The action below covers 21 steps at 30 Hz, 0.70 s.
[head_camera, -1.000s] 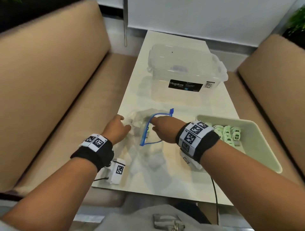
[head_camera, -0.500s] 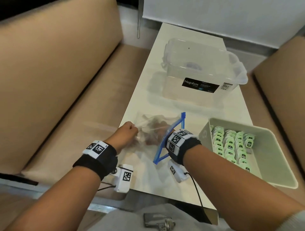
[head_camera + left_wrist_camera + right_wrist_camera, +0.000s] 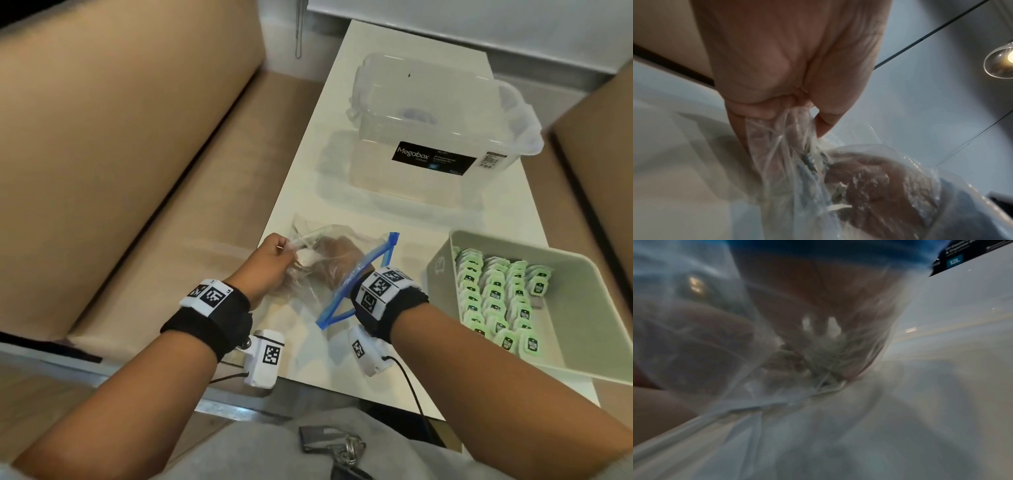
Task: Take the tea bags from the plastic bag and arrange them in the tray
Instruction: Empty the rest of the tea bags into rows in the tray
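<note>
Inside the plastic bag (image 3: 308, 274), right hand (image 3: 337, 255) reaches; left hand (image 3: 269, 263) pinches its corner.

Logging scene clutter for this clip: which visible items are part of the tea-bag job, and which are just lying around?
Part of the job:
- plastic bag, blue zip edge, bunched in the left hand
- right hand, reaching inside the bag
- tray, pale green, on the table
- tea bags, in rows in the tray

Just lying about:
- clear storage box labelled Megabox, lid on
- keys on the lap
</note>
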Tool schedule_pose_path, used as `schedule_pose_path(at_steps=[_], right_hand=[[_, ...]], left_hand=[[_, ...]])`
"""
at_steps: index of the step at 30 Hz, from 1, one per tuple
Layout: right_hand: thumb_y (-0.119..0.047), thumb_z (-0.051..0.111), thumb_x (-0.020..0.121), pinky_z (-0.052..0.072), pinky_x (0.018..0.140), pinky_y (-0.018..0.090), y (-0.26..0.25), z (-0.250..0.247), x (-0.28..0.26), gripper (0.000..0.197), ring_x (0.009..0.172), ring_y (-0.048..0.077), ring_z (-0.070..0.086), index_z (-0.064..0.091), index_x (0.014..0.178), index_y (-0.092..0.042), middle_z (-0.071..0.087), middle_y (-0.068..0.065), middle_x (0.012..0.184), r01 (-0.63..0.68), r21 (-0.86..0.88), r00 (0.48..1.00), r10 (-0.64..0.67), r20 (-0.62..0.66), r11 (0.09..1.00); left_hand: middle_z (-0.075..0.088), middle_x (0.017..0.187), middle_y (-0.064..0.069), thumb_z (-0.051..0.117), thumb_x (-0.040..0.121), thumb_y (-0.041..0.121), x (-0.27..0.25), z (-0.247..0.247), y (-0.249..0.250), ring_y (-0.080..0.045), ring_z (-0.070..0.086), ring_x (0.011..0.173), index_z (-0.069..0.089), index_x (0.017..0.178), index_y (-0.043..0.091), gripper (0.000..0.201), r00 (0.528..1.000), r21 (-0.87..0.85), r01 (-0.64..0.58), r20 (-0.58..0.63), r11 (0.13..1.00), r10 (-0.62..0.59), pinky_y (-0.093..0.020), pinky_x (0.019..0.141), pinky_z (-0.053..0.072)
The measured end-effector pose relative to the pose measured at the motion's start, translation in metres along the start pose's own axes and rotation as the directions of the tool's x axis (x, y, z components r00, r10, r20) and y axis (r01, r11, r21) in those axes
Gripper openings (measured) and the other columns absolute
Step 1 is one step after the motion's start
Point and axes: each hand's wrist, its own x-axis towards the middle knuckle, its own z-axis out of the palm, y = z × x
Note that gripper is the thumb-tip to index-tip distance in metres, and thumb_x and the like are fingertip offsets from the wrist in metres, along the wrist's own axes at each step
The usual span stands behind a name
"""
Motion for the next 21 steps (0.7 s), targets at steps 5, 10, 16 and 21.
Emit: schedule_pose_path(at_steps=[5,10,16,21], right_hand=[[0.005,0.068,0.083,0.05,0.078,0.015,-0.015,0.002,-0.013,0.04,0.088,0.011,0.063,0.054,0.12,0.01,0.058,0.027,0.109,0.067,0.387,0.995,-0.093,0.048,0.92],[-0.021,0.065,0.089,0.036,0.085,0.017,-0.005,-0.006,-0.026,0.046,0.114,0.018,0.054,0.051,0.132,-0.009,0.056,0.008,0.131,0.03,0.186,0.999,-0.034,0.017,0.982],[-0.015,0.059,0.094,0.049,0.085,0.028,0.003,-0.016,-0.022,0.033,0.098,0.026,0.059,0.058,0.123,0.0,0.062,0.018,0.117,-0.083,0.271,0.993,0.102,-0.056,0.959],[-0.011,0.06,0.092,0.049,0.078,0.021,0.014,-0.035,-0.039,0.006,0.091,0.016,0.049,0.06,0.096,-0.014,0.052,-0.001,0.093,-0.218,0.425,0.962,0.267,-0.058,0.878]], left_hand=[[0.057,0.076,-0.008,0.055,0.096,0.024,-0.002,0.002,0.002,-0.022,0.051,0.057,0.051,0.091,0.019,0.008,0.998,-0.108,0.029,0.051,0.994,-0.023,-0.042,0.066,0.047],[0.06,0.08,-0.007,0.054,0.098,0.03,-0.005,0.005,0.009,-0.022,0.049,0.056,0.054,0.089,0.017,0.016,0.995,-0.167,0.048,0.099,0.985,-0.031,-0.044,0.071,0.05],[0.065,0.092,0.004,0.048,0.101,0.026,-0.011,0.011,0.018,-0.006,0.043,0.041,0.05,0.086,0.018,0.017,0.999,-0.156,-0.03,0.039,0.987,0.036,-0.024,0.052,0.041],[0.059,0.091,-0.002,0.043,0.103,0.025,-0.01,0.008,0.02,-0.016,0.049,0.065,0.05,0.085,0.019,0.02,0.999,-0.149,-0.029,0.012,0.988,0.031,-0.028,0.057,0.042]])
